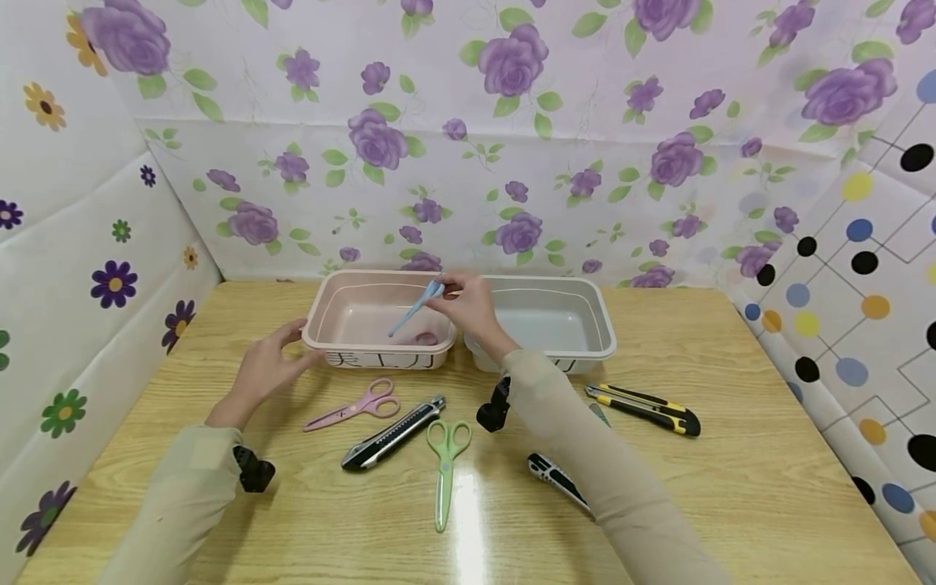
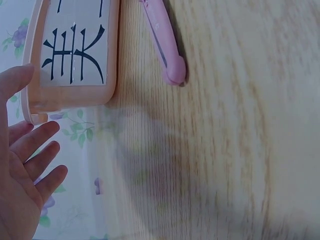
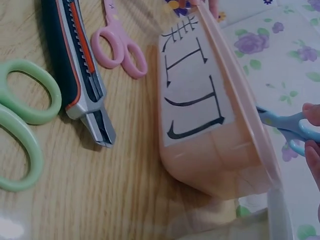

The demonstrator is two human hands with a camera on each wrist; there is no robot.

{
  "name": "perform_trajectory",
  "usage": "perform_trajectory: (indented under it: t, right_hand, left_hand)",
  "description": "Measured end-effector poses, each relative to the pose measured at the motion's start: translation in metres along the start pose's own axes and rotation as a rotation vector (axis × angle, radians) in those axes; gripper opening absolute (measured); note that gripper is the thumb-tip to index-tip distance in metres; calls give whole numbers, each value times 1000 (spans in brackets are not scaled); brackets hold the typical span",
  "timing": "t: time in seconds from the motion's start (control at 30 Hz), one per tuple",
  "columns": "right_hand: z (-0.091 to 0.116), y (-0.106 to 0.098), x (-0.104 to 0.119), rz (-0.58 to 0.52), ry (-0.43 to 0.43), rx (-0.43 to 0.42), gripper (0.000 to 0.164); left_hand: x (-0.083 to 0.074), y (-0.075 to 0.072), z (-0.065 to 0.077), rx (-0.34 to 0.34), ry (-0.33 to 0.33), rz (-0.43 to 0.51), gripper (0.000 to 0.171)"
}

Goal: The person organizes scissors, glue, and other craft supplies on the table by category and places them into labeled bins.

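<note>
Head view: right hand (image 1: 470, 307) pinches light-blue scissors (image 1: 417, 308) (slim, tips downward); left hand (image 1: 266, 367), fingers apart.

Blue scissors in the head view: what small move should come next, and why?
Probably lower the blue scissors a little further into the pink bin, then release. The right hand pinches them by the handles, their tip points down over the bin's inside, and the left hand is at the bin's left end, where it could steady it.

Left grip (image 1: 267, 367) spread, right grip (image 1: 470, 307) pinched
</note>
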State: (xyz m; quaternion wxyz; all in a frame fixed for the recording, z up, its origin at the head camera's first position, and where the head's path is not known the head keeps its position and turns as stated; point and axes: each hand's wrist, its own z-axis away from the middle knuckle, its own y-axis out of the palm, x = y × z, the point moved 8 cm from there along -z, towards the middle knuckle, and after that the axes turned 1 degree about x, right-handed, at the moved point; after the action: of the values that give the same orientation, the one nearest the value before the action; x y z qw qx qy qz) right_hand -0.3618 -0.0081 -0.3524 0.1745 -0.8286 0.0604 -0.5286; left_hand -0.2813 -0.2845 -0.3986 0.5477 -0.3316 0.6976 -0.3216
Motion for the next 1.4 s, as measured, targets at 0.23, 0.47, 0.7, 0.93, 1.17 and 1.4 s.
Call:
perform_trajectory:
  t: [0.23, 0.47, 0.7, 0.93, 1.17, 1.4]
  right_hand:
    - [1, 10, -2, -21, -26, -11, 33]
    - [3, 21, -3, 35, 12, 122, 39]
    - [4, 10, 0, 27, 33, 157, 41]
    - [6, 1, 5, 25, 21, 172, 39]
    - [7, -6, 13, -25, 0, 207, 42]
    - [14, -17, 17, -21, -5, 244, 48]
  left_hand:
    - [0, 2, 0, 2, 2, 2, 71]
    - [0, 2, -1, 3, 0, 16, 71]
    - [-1, 2, 0, 12, -15, 16, 71]
    - [-1, 1, 0, 17, -21, 10, 72]
    - [-1, 1, 1, 21, -22, 12, 72]
    - [0, 0, 1, 23, -28, 19, 73]
